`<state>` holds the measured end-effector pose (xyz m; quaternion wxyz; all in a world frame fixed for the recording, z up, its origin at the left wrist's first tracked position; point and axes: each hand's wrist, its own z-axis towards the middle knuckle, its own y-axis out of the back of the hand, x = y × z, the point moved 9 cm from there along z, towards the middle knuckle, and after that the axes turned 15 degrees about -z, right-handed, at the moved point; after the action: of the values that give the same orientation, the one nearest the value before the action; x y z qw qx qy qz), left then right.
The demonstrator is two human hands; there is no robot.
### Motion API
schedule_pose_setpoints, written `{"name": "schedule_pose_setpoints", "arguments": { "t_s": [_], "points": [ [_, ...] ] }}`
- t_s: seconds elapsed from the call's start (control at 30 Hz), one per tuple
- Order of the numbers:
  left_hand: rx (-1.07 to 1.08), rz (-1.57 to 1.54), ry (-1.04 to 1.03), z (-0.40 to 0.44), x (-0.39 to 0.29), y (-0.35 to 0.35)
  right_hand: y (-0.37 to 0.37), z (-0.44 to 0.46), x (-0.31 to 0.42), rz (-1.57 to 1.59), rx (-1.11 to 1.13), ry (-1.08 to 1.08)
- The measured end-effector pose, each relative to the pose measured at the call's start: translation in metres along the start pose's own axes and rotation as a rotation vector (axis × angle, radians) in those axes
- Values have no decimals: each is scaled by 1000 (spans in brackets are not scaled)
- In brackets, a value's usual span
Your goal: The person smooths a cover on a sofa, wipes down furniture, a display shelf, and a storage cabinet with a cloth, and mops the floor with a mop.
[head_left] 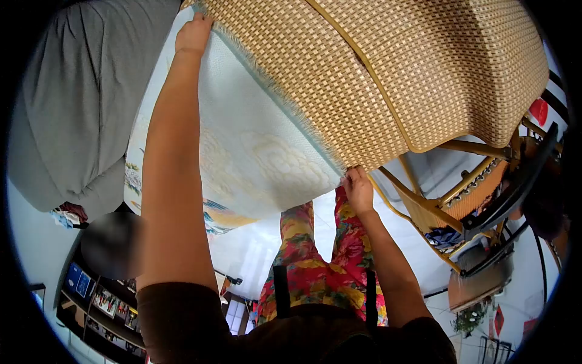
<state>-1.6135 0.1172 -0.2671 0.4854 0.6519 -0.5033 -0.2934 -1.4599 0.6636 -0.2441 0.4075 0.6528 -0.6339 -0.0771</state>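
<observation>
A light blue fringed cloth (242,139) with a faint floral pattern hangs between my two hands, its fringed edge running diagonally over a woven tan mat (364,91). At the upper left of the cloth, my left hand (194,34) is closed on the edge near one corner. My right hand (357,185) pinches the opposite corner, beside the lower edge of the mat. The cloth's lower part shows coloured flowers and drapes down in front of my legs.
A grey cover (79,103) fills the left side. On the right stands a tan-framed folding chair (448,206) with black parts. Dark shelves (109,303) are at the lower left, a plant (470,318) at the lower right.
</observation>
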Motion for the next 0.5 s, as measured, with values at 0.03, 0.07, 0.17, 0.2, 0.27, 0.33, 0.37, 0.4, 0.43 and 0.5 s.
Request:
{"name": "schedule_pose_setpoints", "arguments": {
  "t_s": [0.03,0.07,0.17,0.2,0.27,0.33,0.37,0.4,0.43,0.5],
  "points": [
    [-13,1,-3,0,3,3,1,0,0,24,-10,-11],
    [-53,-53,21,0,7,6,2,-1,0,49,-21,-20],
    [-160,-143,75,-2,1,22,3,-4,1,140,-52,-35],
    [-200,-91,56,3,10,10,7,-5,4,118,-67,-15],
    [-280,-116,66,8,9,5,4,-4,2,106,-63,-7],
    [-93,-241,302,22,9,-11,2,-3,1,135,-24,-70],
    [-301,-179,161,22,0,-5,1,-1,4,119,-4,-79],
    [-310,-194,168,21,-7,2,1,-1,3,99,18,-86],
    [-253,-297,252,29,-1,0,4,-1,1,75,39,-94],
    [-162,-436,361,45,10,-27,-4,5,-11,21,37,-47]
  ]
}}
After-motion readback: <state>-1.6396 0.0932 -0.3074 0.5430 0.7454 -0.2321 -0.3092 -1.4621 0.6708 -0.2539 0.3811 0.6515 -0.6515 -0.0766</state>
